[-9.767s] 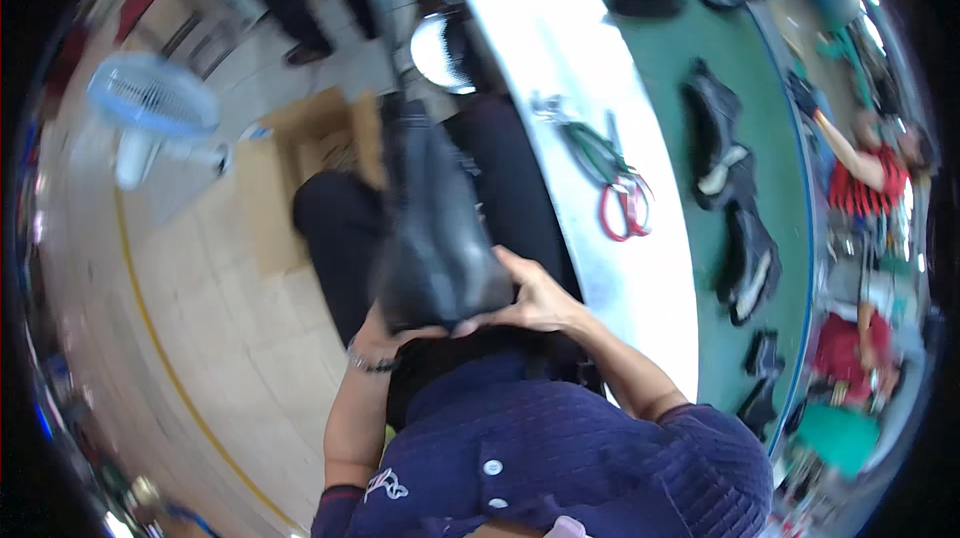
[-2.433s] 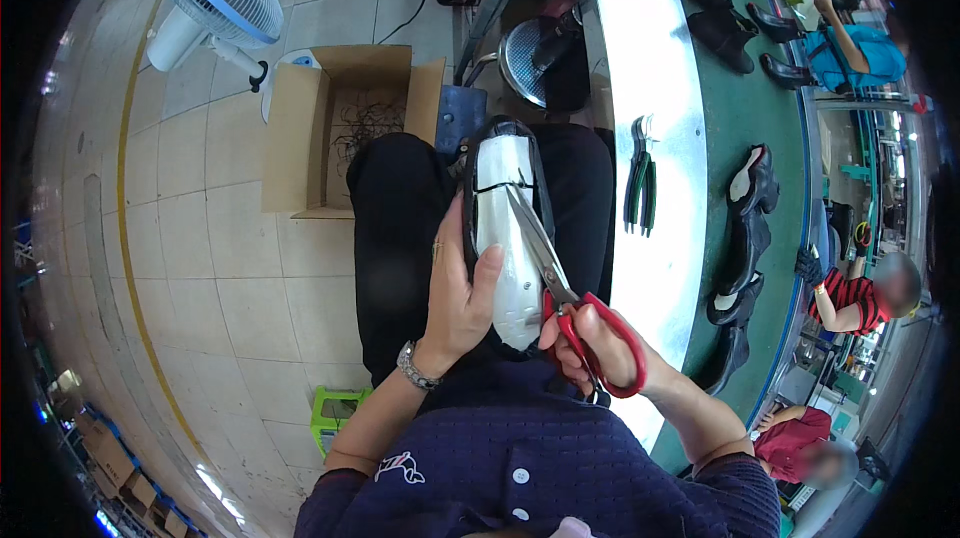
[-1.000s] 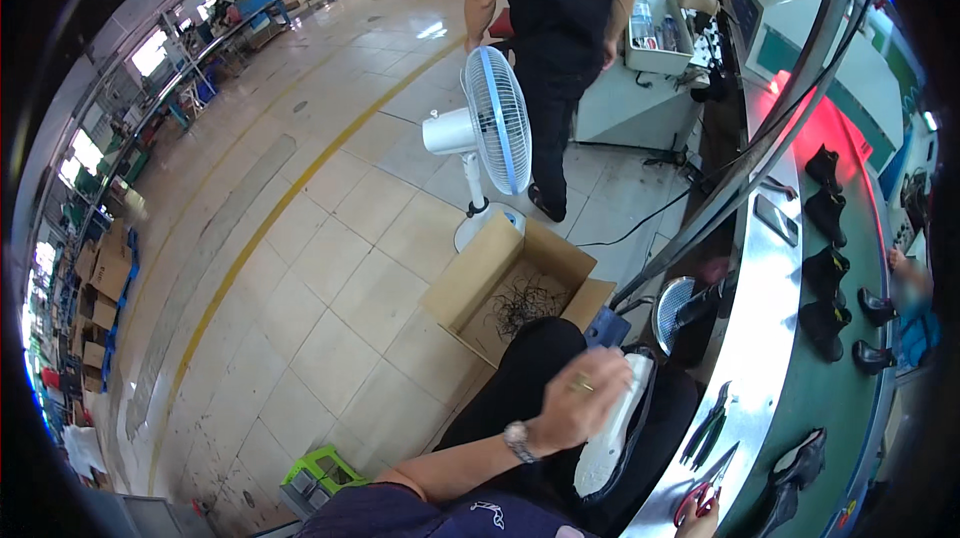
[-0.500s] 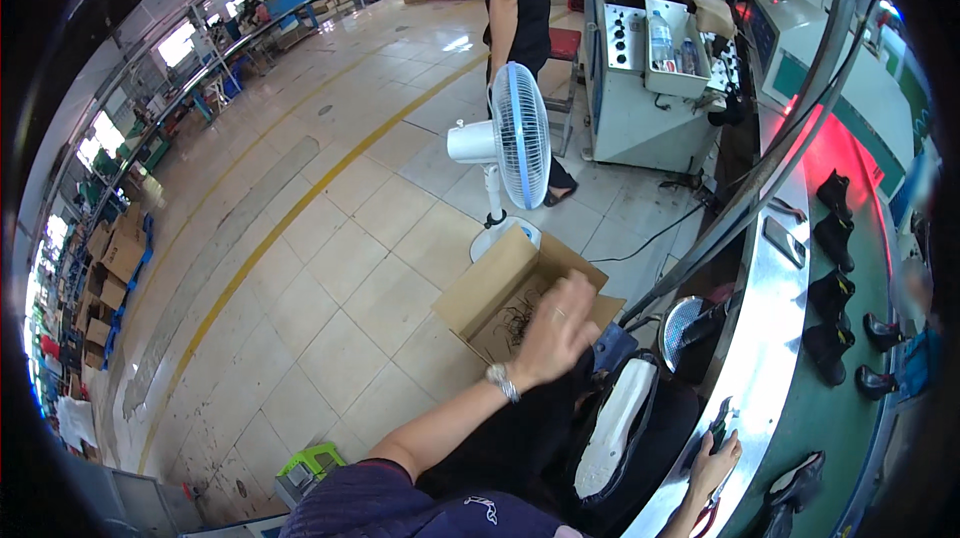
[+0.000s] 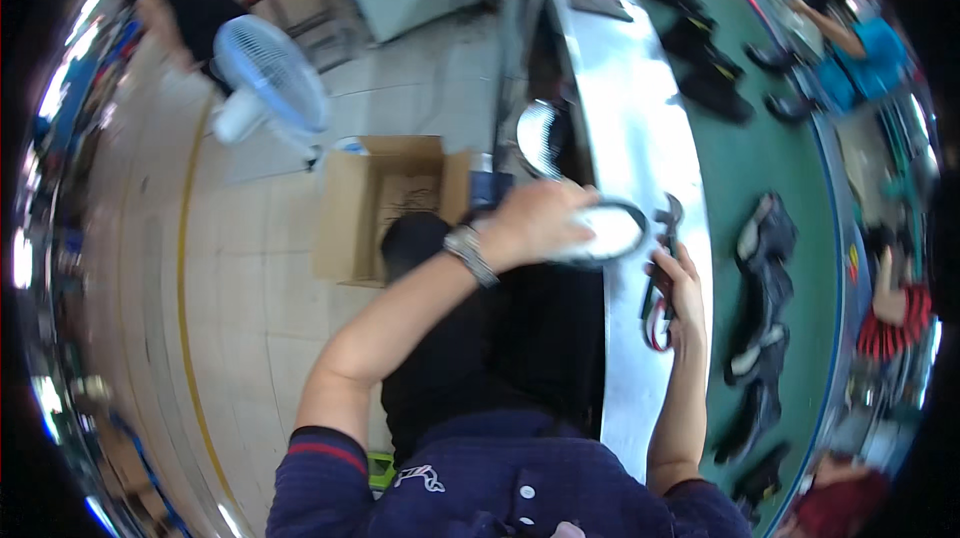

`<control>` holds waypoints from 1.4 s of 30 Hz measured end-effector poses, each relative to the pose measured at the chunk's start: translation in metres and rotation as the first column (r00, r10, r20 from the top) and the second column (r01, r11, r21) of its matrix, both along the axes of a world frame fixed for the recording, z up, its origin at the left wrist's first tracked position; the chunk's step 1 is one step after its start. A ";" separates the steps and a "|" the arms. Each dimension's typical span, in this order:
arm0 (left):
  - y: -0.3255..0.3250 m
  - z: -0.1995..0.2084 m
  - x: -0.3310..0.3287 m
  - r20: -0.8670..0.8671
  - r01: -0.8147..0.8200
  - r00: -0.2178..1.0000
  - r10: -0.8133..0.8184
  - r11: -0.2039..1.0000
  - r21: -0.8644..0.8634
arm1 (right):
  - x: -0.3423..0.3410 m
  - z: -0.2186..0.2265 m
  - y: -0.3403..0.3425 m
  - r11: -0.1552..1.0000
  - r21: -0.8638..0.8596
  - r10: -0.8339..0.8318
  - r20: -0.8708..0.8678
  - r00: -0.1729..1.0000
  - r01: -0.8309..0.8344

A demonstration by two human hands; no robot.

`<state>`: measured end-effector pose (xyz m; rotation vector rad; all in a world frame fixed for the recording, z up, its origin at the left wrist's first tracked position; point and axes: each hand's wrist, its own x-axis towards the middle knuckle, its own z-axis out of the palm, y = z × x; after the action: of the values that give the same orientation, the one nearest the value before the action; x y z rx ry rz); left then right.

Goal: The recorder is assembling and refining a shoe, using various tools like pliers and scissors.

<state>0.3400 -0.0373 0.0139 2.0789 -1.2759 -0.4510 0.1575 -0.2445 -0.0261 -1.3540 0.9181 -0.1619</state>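
Head view: my left hand (image 5: pixel 535 223) grips one shoe (image 5: pixel 615 231), pale underside up, just right of centre, by the near edge of the table (image 5: pixel 645 98). My right hand (image 5: pixel 682 293), fingers bent, is at the tools on the table; blur hides whether it's closed on any. Pliers (image 5: pixel 672 210) lie above it, red-handled scissors (image 5: pixel 656 326) below.

Progress: I'd call this shoe mid-handling, up off the table and not on the green belt (image 5: pixel 720 163). Can't tell what's done or left on its underside, too smeared. Dark stringy scraps (image 5: pixel 405 200) sit in the cardboard box (image 5: pixel 343 218), left of centre.

Counts: one shoe in hand, one pair of scissors, at least one pair of pliers, one box, one fan (image 5: pixel 270 73) upper left. Two dark boots (image 5: pixel 785 83) stand upper right; the other shoes (image 5: pixel 765 228) on the belt overlap, no sure number.
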 end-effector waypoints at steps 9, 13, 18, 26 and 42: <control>-0.025 -0.017 0.008 0.208 0.002 0.978 0.021 0.994 -0.109 | -0.022 0.075 0.036 0.797 0.411 0.400 0.192 0.896 -0.443; -0.025 -0.018 -0.001 0.326 -0.054 0.940 0.099 0.988 -0.145 | -0.006 0.067 0.047 0.719 0.529 0.380 0.245 0.892 -0.451; -0.023 -0.020 0.003 0.204 -0.054 0.976 0.079 0.991 -0.125 | 0.009 0.060 0.051 0.738 0.560 0.301 0.229 0.926 -0.378; -0.028 -0.011 0.037 -0.011 -0.180 0.984 0.180 0.978 -0.108 | 0.044 0.070 0.041 0.813 0.392 0.424 0.107 0.899 -0.430; 0.001 -0.025 -0.062 0.221 -0.287 0.919 0.325 0.939 -0.188 | 0.028 0.082 0.038 0.502 -0.393 0.713 -0.316 0.626 -0.770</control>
<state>0.2782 -0.0360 -0.0110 2.2024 -1.0514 0.0499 0.1850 -0.2068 0.0555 -2.1707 0.2850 0.3946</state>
